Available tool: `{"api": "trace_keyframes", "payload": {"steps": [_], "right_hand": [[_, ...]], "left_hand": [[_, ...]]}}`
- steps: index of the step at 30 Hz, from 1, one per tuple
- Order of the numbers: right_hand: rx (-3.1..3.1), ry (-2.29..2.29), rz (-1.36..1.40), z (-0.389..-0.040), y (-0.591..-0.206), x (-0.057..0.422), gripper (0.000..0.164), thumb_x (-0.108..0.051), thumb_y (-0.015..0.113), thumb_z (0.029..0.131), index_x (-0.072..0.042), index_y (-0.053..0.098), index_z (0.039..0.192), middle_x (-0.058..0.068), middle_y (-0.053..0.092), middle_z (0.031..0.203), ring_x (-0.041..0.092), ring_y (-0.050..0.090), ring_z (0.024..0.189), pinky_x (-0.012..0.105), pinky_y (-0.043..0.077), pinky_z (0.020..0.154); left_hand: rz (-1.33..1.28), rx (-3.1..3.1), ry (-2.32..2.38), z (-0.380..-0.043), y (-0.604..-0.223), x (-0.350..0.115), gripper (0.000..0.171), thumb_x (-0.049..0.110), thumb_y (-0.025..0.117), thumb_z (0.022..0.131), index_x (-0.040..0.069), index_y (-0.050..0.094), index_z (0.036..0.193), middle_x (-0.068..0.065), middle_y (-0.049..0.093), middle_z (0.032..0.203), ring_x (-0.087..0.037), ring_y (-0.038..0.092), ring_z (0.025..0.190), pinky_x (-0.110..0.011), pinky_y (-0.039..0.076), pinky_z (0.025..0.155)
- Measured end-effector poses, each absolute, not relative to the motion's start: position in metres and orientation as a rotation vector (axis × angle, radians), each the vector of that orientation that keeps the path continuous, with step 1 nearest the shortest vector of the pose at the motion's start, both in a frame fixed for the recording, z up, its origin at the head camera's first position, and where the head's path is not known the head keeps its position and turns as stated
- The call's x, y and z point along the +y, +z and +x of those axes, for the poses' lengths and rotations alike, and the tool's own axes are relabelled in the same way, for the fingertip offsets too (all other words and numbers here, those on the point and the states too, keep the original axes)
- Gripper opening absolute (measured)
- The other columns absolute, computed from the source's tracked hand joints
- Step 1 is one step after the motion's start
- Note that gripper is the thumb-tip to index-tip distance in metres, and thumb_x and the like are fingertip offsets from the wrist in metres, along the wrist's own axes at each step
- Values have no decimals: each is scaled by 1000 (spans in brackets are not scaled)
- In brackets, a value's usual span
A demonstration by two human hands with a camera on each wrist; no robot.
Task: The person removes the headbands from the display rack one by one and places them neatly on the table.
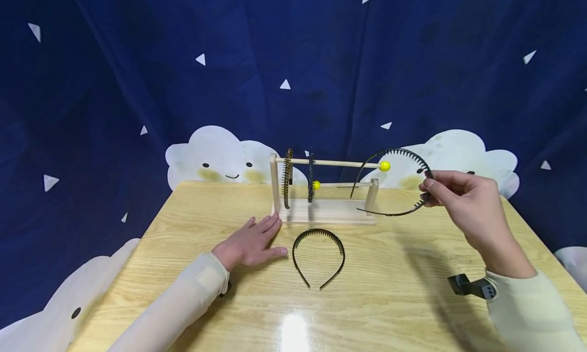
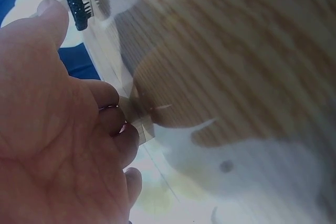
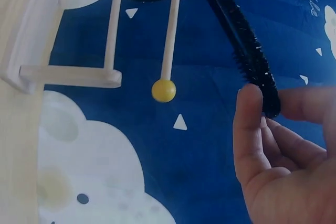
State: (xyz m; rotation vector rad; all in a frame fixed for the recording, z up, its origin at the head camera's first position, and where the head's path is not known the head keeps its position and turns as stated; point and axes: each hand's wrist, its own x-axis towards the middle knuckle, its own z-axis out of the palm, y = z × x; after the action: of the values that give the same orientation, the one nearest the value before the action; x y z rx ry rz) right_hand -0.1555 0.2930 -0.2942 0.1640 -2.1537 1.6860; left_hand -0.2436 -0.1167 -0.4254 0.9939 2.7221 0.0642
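My right hand point(image 1: 472, 204) pinches a black toothed headband point(image 1: 399, 151) by its curved top, its two tips pointing left toward the wooden stand point(image 1: 330, 217). In the right wrist view, thumb and fingers grip the headband point(image 3: 236, 30) beside the upper rod's yellow ball point(image 3: 164, 91). My left hand point(image 1: 252, 242) rests with its fingers extended at the left end of the stand's base. A brown headband point(image 1: 287, 179) and a dark glittery headband point(image 1: 311, 179) hang on the upper rod. Right of the left thumb, another black headband point(image 1: 340, 245) lies on the table.
The stand's lower rod point(image 1: 344, 184) ends in a yellow ball point(image 1: 316, 185) and joins a short post point(image 1: 372, 196) at the right. Behind the wooden table point(image 1: 390, 301) hangs a dark blue curtain point(image 1: 275, 46) with white triangles and clouds.
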Motion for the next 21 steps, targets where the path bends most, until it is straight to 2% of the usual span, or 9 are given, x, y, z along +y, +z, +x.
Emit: {"api": "trace_keyframes", "payload": {"steps": [4,8,14,16,21], "right_hand": [[-2220,1621,156,-154,-301,298,15,0,66,96,0,68,110,1,76,88,10,72,70,21,59,63],[-2333,1504,142,-154,-308,302,25,-3,64,98,12,61,118,-2,76,90,9,72,72,21,59,66],[-2459,1412,178,-153,-317,303,30,-4,62,100,17,59,121,-4,75,93,7,72,77,22,59,68],[-2498,1374,186,-153,-319,304,29,-3,60,100,17,60,121,-1,75,93,7,72,77,22,59,67],[-2595,1268,184,-152,-326,305,26,-4,59,101,14,63,119,17,74,96,9,72,76,22,59,66]], "left_hand": [[997,2724,67,-244,-427,-117,92,72,30,99,7,17,161,-9,8,167,-28,12,152,-53,9,121],[990,2721,55,-245,-429,-117,91,72,30,99,8,16,161,-9,7,167,-28,11,152,-53,9,121],[983,2722,68,-245,-430,-118,91,72,31,99,8,16,162,-9,7,167,-27,11,153,-54,8,121],[983,2722,60,-245,-429,-119,91,72,30,99,8,15,162,-8,6,168,-27,10,153,-53,8,121],[987,2717,59,-246,-431,-118,91,72,30,99,8,15,162,-8,6,168,-27,10,153,-53,8,121]]}}
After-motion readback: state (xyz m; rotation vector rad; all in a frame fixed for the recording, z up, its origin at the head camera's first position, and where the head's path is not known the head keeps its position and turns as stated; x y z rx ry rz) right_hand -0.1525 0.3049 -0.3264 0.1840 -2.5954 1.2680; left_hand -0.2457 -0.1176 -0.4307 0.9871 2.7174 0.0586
